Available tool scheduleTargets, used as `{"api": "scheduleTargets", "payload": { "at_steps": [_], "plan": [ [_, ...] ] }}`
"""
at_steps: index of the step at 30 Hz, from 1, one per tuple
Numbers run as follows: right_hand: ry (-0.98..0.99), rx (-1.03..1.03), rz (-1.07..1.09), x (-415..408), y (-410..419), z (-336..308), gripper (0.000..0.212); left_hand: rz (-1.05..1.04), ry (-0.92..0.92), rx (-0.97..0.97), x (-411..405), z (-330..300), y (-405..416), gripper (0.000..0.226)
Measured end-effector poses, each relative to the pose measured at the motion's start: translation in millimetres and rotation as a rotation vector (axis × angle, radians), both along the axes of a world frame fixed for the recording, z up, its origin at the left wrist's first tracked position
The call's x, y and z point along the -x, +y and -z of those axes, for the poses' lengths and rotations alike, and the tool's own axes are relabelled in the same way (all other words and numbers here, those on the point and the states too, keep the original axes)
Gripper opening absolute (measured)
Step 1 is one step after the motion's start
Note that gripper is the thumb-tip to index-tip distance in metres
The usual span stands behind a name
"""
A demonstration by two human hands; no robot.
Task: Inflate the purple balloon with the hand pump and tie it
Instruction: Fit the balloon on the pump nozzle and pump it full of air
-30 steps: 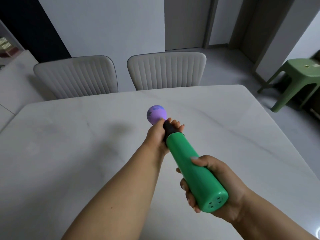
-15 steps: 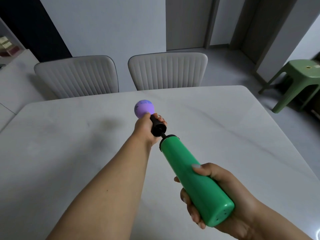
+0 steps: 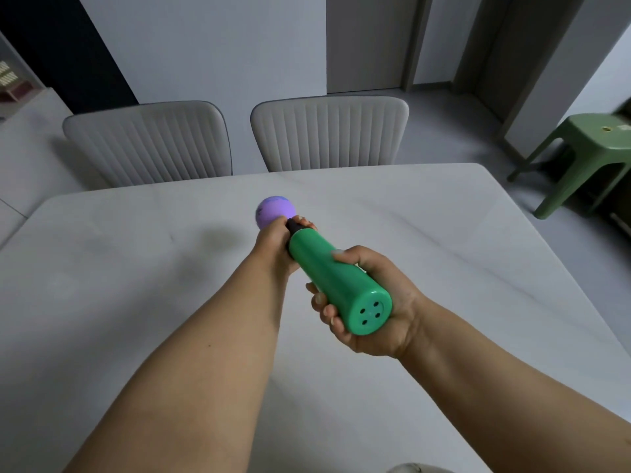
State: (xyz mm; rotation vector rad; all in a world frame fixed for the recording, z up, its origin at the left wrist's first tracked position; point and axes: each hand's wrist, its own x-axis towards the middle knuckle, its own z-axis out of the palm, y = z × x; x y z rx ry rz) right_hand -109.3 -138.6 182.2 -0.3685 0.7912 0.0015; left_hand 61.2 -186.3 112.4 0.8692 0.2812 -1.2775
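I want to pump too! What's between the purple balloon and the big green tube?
In the head view, the left hand sits there, gripping the pump's black nozzle end between the purple balloon and the green pump barrel.

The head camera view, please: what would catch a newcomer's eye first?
The bright green hand pump stands out at the centre above the white table, gripped by the right hand. At its far end the left hand pinches a small purple balloon onto the nozzle. Two pale chairs stand behind.
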Motion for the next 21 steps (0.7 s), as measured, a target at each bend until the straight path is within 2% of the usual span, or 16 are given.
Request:
{"api": "scheduleTargets", "payload": {
  "at_steps": [7,17,21],
  "plan": [
    [-0.041,-0.028,0.003,8,16,-3,0.038,-0.018,-0.125,-0.027,-13,-11,-4,0.038],
    [-0.134,-0.108,-0.038,31,26,-12,0.035,-0.023,0.055,0.044,-10,6,1,0.034],
    [-0.088,-0.121,0.016,14,13,-8,0.036,0.008,0.162,0.063,6,9,-4,0.033]
  ]
}}
